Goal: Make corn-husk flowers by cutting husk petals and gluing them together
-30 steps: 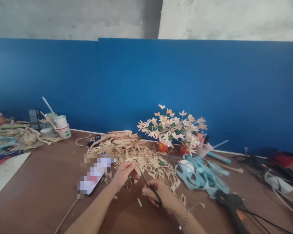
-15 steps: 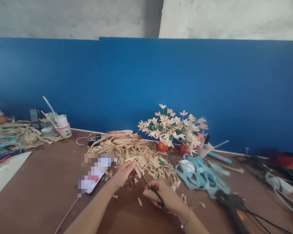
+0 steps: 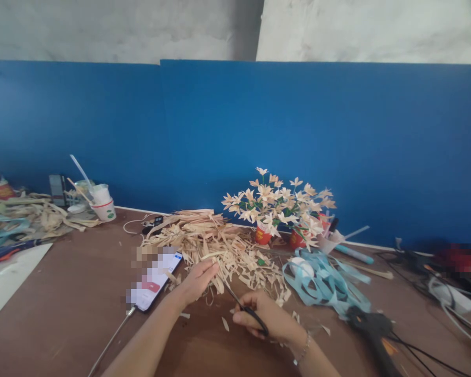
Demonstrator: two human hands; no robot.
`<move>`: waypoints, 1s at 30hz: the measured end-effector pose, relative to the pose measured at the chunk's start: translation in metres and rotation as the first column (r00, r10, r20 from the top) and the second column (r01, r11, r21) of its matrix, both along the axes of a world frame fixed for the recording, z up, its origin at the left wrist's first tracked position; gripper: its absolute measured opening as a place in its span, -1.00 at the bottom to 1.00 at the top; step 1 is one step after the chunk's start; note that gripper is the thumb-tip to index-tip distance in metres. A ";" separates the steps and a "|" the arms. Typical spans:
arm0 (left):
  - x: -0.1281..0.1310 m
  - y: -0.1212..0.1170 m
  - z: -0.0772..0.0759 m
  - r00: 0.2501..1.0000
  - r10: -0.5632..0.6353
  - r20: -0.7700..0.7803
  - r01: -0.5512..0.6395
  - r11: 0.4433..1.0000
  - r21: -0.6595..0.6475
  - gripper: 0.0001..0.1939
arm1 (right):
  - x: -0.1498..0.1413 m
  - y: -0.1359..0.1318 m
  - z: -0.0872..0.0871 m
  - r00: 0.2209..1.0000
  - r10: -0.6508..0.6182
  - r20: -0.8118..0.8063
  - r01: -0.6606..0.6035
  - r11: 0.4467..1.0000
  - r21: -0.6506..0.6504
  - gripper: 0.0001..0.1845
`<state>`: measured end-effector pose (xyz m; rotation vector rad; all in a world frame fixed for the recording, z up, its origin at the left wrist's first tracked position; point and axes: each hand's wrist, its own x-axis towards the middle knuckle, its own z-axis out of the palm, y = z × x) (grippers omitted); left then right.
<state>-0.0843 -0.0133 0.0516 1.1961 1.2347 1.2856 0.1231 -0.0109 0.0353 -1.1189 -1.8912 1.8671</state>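
My right hand (image 3: 259,314) is closed round the black handles of a pair of scissors (image 3: 233,294), whose blades point up and left toward my left hand. My left hand (image 3: 199,277) pinches a pale dried husk strip (image 3: 215,258) just beyond the scissor tips. How far the blades are apart is hard to make out. Both hands are over the near edge of a loose pile of husk strips (image 3: 204,233). Small cut scraps lie on the brown table (image 3: 204,351) below them.
A phone (image 3: 157,283) on a cable lies left. Behind the pile stand husk flowers (image 3: 267,201) in red cups (image 3: 262,235). Blue ribbon (image 3: 325,285), a black glue gun (image 3: 372,330) and cables are right. A white cup (image 3: 103,210) stands back left, before a blue partition (image 3: 204,136).
My right hand and the scissors have shifted slightly right and down, away from my left hand. My left hand has barely moved and still pinches the strip.
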 end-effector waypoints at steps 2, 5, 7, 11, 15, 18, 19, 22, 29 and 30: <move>0.001 -0.001 0.002 0.999 -0.005 -0.049 0.006 1.000 0.018 -0.82 | 0.000 0.000 0.002 1.000 0.005 0.024 -0.005 1.000 -0.001 -0.59; 0.002 -0.002 0.003 0.998 -0.015 -0.068 0.016 1.000 0.026 -0.81 | 0.001 0.000 0.002 0.999 0.009 0.036 -0.009 1.000 -0.005 -0.60; 0.003 -0.002 0.003 0.997 -0.019 -0.080 0.022 0.999 0.030 -0.81 | 0.002 0.001 0.001 0.999 0.016 0.039 -0.016 1.000 -0.006 -0.61; 0.003 -0.001 -0.001 0.996 -0.036 -0.087 0.038 0.999 0.017 -0.81 | 0.004 0.002 -0.002 0.998 0.015 0.068 -0.016 1.000 0.007 -0.65; 0.002 0.001 -0.006 0.994 -0.065 -0.087 0.066 0.998 0.007 -0.78 | 0.006 0.003 -0.007 0.995 0.021 0.100 -0.024 1.000 0.019 -0.63; 0.001 0.004 -0.009 0.983 -0.108 -0.147 0.116 0.992 0.041 -0.74 | 0.007 0.004 -0.008 0.992 0.034 0.121 -0.038 0.999 0.030 -0.63; 0.001 0.005 -0.010 0.976 -0.131 -0.177 0.142 0.988 0.052 -0.71 | 0.007 0.004 -0.008 0.991 0.040 0.127 -0.044 0.998 0.033 -0.63; 0.000 0.008 -0.012 0.945 -0.208 -0.251 0.229 0.971 0.060 -0.64 | 0.008 0.004 -0.005 0.990 0.055 0.130 -0.060 0.997 0.041 -0.64; 0.001 0.010 -0.013 0.924 -0.201 -0.325 0.226 0.973 0.040 -0.62 | 0.009 0.005 -0.007 0.986 0.060 0.153 -0.069 0.996 0.055 -0.69; 0.001 0.010 -0.013 0.921 -0.183 -0.343 0.211 0.977 0.045 -0.62 | 0.009 0.005 -0.008 0.985 0.054 0.163 -0.064 0.996 0.062 -0.70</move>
